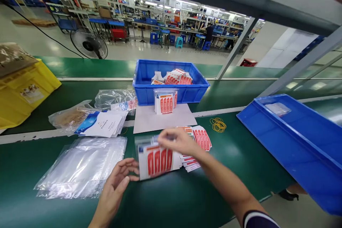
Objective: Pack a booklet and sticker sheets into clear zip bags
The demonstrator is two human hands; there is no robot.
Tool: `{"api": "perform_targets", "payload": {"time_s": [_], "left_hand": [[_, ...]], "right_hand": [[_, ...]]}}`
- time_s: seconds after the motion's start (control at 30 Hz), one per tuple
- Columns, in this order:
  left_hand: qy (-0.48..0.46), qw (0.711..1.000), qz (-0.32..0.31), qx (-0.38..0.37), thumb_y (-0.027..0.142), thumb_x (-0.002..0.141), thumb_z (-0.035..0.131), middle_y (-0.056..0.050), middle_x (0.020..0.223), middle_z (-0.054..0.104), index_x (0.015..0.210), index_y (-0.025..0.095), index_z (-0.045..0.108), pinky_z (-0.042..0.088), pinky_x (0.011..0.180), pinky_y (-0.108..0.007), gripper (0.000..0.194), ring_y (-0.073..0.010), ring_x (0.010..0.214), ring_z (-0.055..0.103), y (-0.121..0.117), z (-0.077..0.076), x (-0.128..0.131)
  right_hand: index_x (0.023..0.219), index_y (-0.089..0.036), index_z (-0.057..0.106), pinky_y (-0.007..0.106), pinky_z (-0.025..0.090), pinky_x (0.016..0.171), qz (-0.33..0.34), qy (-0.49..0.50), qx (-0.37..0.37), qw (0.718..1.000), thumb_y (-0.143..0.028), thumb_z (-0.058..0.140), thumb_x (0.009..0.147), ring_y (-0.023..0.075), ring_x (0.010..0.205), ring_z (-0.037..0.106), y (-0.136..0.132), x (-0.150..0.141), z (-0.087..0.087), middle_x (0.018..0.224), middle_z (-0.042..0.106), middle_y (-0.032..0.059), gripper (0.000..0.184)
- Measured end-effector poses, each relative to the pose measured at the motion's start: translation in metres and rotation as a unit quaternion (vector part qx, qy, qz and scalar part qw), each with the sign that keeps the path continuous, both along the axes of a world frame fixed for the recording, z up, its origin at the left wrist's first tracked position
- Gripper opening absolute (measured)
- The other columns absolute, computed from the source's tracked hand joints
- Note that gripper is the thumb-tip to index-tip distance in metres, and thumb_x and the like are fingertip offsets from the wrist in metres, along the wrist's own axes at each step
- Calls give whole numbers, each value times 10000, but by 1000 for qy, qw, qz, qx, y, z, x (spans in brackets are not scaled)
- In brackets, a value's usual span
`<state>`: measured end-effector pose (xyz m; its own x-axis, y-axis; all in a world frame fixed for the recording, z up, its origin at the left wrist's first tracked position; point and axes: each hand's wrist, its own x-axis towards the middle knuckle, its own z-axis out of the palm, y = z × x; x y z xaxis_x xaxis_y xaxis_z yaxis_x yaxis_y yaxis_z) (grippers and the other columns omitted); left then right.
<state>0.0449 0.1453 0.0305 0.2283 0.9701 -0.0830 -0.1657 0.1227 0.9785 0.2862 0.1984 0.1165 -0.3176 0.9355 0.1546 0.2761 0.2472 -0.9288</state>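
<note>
A clear bag with red-and-white printed cards (157,160) lies on the green table in front of me. My left hand (117,181) holds its left edge, fingers curled against the bag. My right hand (177,140) pinches the bag's top edge from above. More loose red-and-white cards (199,139) are fanned out just right of the bag, partly under my right forearm.
A stack of empty clear bags (82,167) lies at the left, white leaflets (103,124) behind it. A blue bin (171,94) of cards stands at the back centre, a packed bundle (165,102) leaning on it. Yellow rubber bands (218,124), a blue tray (294,142) right, a yellow bin (24,92) left.
</note>
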Motion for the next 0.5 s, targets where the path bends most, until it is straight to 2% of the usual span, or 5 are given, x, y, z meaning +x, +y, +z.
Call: {"api": "perform_targets", "payload": {"time_s": [0.13, 0.23, 0.37, 0.4, 0.5], "left_hand": [[7, 1000, 22, 13, 406, 799, 604, -89, 974, 624, 1080, 210, 586, 520, 677, -327, 343, -234, 840, 590, 3, 6, 4], [16, 999, 28, 21, 405, 801, 604, -81, 938, 631, 1052, 206, 603, 513, 667, -312, 320, -223, 824, 585, 0, 11, 7], [28, 999, 21, 13, 430, 794, 608, -83, 928, 645, 1031, 210, 623, 518, 671, -320, 324, -235, 833, 592, 0, 8, 4], [32, 999, 13, 11, 434, 796, 605, -85, 931, 647, 1028, 208, 626, 520, 676, -325, 324, -239, 837, 594, 0, 6, 3], [41, 999, -12, 4, 439, 811, 587, -90, 938, 648, 1025, 203, 630, 519, 699, -334, 323, -238, 839, 598, 2, 3, 1]], "right_hand": [[792, -137, 650, 276, 522, 700, -73, -145, 150, 975, -308, 538, 874, 135, 728, 652, 95, 35, 47, 768, 684, 11, 220], [1028, -107, 628, 436, 443, 944, -134, -177, 206, 953, -311, 552, 871, 232, 1047, 605, 127, 53, 57, 1074, 661, 117, 268], [1259, -132, 525, 478, 309, 1080, -107, -231, 239, 937, -397, 651, 808, 284, 1262, 456, 88, 53, 23, 1312, 545, 162, 538], [1297, -151, 496, 454, 305, 1095, -67, -252, 238, 936, -433, 701, 759, 280, 1285, 437, 68, 48, 8, 1353, 516, 153, 641], [1448, -89, 251, 485, 213, 1142, 79, -361, 239, 898, -559, 661, 752, 310, 1421, 153, 2, 29, -42, 1513, 229, 218, 935]]}}
